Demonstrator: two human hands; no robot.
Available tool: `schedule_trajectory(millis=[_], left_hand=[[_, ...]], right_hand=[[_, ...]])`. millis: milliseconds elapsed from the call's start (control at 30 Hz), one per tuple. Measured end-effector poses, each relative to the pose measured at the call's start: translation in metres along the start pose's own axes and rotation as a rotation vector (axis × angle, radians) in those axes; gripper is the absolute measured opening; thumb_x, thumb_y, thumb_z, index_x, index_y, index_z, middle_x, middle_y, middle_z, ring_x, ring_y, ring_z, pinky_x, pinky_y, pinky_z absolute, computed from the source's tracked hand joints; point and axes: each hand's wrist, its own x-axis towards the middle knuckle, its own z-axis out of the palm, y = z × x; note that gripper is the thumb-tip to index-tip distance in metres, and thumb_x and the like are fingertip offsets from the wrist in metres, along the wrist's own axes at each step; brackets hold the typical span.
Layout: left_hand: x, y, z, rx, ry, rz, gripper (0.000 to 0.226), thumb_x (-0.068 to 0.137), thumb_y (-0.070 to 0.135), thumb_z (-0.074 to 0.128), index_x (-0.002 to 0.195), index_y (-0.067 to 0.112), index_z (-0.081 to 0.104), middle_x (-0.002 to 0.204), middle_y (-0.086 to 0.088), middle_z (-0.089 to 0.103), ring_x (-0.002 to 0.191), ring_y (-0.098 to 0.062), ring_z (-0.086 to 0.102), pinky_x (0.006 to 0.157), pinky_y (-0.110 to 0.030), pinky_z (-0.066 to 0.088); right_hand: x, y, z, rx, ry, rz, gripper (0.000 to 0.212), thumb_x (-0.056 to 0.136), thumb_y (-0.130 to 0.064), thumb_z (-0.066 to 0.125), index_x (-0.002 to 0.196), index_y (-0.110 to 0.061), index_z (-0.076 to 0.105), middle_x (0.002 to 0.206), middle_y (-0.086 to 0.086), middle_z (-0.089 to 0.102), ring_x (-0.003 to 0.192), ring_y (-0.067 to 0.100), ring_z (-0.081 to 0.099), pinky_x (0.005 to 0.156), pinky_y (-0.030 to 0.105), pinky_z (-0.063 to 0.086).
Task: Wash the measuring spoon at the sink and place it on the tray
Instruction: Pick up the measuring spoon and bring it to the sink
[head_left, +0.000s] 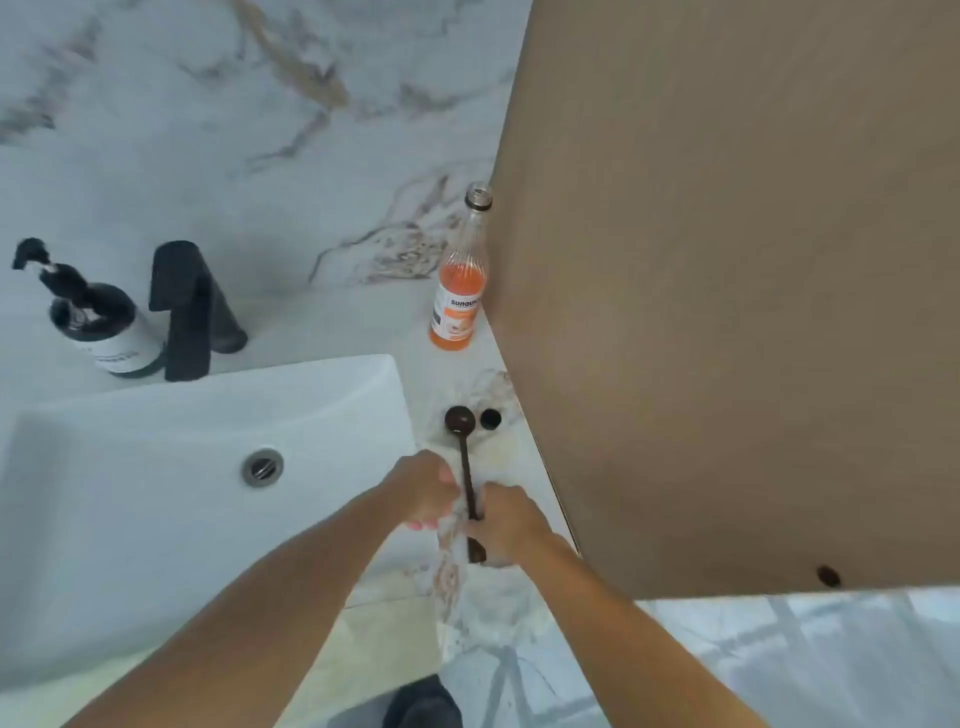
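Observation:
The measuring spoon (460, 422) is dark brown with a round bowl and a long thin handle. It lies over the marble counter just right of the white sink (156, 467), bowl pointing away from me. My right hand (506, 525) is closed around the lower part of the handle. My left hand (423, 488) presses against the handle from the left, fingers curled and thumb on it. The handle's near end pokes out below my right hand. I cannot make out a tray with certainty.
A black faucet (189, 306) and a dark soap pump bottle (104, 322) stand behind the sink. An open bottle of orange drink (460, 280) and its black cap (490, 419) sit on the counter. A brown cabinet panel (727, 286) closes off the right side.

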Motion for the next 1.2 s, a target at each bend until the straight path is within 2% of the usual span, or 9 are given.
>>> schedule_trajectory(millis=[133,333,400,500,667,867,1067,1133,1200], left_hand=[[0.028,0.019,0.004,-0.123,0.215,0.022,0.016,0.088,0.025,0.063,0.095,0.012,0.068,0.09,-0.011,0.073,0.079,-0.029,0.073,0.077,-0.042,0.061],[0.043,0.022,0.013,-0.21,0.32,-0.08,0.014,0.084,0.024,0.069,0.088,0.01,0.07,0.083,-0.008,0.073,0.075,-0.026,0.072,0.076,-0.041,0.061],[0.043,0.023,0.014,-0.329,0.32,-0.098,0.005,0.083,0.018,0.07,0.083,0.014,0.071,0.085,-0.009,0.074,0.076,-0.028,0.073,0.077,-0.04,0.061],[0.037,0.019,0.008,-0.619,0.262,-0.127,0.009,0.084,0.014,0.072,0.083,0.02,0.067,0.084,-0.009,0.073,0.069,-0.027,0.071,0.076,-0.038,0.062],[0.011,-0.004,-0.014,-1.076,0.173,-0.044,0.009,0.089,0.01,0.068,0.096,0.006,0.069,0.081,-0.012,0.067,0.07,-0.028,0.063,0.068,-0.035,0.057],[-0.033,-0.052,-0.035,-1.157,0.325,0.062,0.012,0.097,0.013,0.057,0.09,0.005,0.063,0.085,-0.017,0.073,0.07,-0.031,0.067,0.074,-0.041,0.06],[-0.059,-0.108,-0.062,-1.165,0.52,0.045,0.011,0.099,0.01,0.054,0.099,0.002,0.061,0.086,-0.015,0.074,0.064,-0.027,0.067,0.062,-0.032,0.06],[-0.061,-0.128,-0.07,-1.192,0.561,0.011,0.013,0.099,0.008,0.052,0.101,0.001,0.063,0.083,-0.016,0.072,0.06,-0.026,0.064,0.06,-0.035,0.058],[-0.063,-0.146,-0.075,-1.236,0.576,-0.017,0.012,0.099,0.006,0.051,0.098,0.003,0.063,0.081,-0.017,0.07,0.057,-0.027,0.061,0.06,-0.036,0.056]], right_hand=[[0.015,0.006,0.011,0.156,0.102,0.017,0.023,0.088,-0.034,0.064,0.082,-0.018,0.049,0.092,0.007,0.067,0.083,0.025,0.064,0.07,0.035,0.052],[0.016,0.012,0.021,0.224,0.159,-0.03,0.022,0.092,-0.034,0.061,0.079,-0.021,0.05,0.084,0.001,0.065,0.075,0.016,0.064,0.068,0.028,0.054],[0.014,0.012,0.018,0.244,0.173,-0.051,0.022,0.092,-0.035,0.061,0.08,-0.021,0.05,0.083,-0.001,0.064,0.072,0.012,0.061,0.065,0.022,0.05],[0.013,0.009,0.011,0.249,0.182,-0.096,0.022,0.092,-0.034,0.062,0.08,-0.022,0.049,0.075,-0.007,0.056,0.064,0.006,0.052,0.057,0.015,0.04],[0.013,-0.013,0.009,0.235,0.186,-0.208,0.025,0.093,-0.033,0.056,0.074,-0.025,0.044,0.073,-0.007,0.052,0.06,0.008,0.046,0.053,0.019,0.039],[0.007,-0.068,0.029,0.28,0.091,-0.335,0.016,0.09,-0.029,0.059,0.079,-0.021,0.051,0.078,-0.004,0.06,0.07,0.012,0.056,0.064,0.025,0.047],[0.013,-0.117,0.044,0.362,-0.188,-0.385,0.021,0.088,-0.037,0.064,0.075,-0.023,0.057,0.076,-0.009,0.06,0.062,0.002,0.052,0.059,0.012,0.04],[0.018,-0.137,0.036,0.437,-0.218,-0.343,0.016,0.088,-0.034,0.065,0.083,-0.019,0.064,0.081,-0.007,0.063,0.067,0.012,0.058,0.062,0.024,0.047],[0.023,-0.169,0.015,0.605,-0.209,-0.304,0.011,0.091,-0.024,0.062,0.085,-0.016,0.065,0.08,0.0,0.065,0.062,0.017,0.059,0.057,0.029,0.049]])
